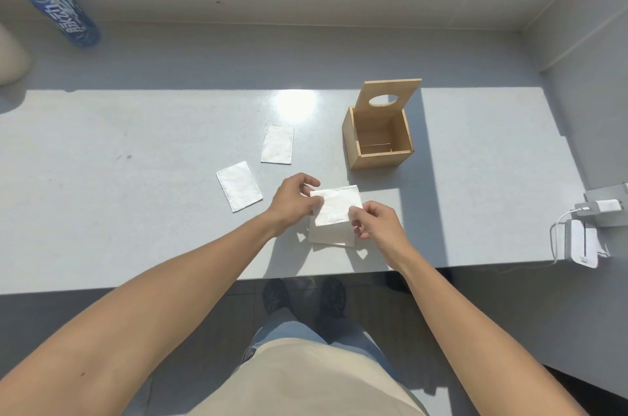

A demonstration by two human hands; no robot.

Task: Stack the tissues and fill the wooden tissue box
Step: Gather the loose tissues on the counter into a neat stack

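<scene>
A folded white tissue (pixel 336 206) is pinched between my left hand (pixel 294 200) on its left edge and my right hand (pixel 377 222) on its right edge. It hovers just over another folded tissue (pixel 328 236) lying flat near the table's front edge. Two more folded tissues lie flat further left: one (pixel 239 190) beside my left hand, another (pixel 277 143) behind it. The wooden tissue box (pixel 380 157) stands behind my hands, empty inside, its lid (pixel 390 99) with an oval hole raised upright at the back.
The grey table (pixel 136 194) ends at a front edge close below my hands. A blue plastic bottle (pixel 51 1) lies at the far left back. A white charger and device (pixel 582 239) with cables sit at the right edge.
</scene>
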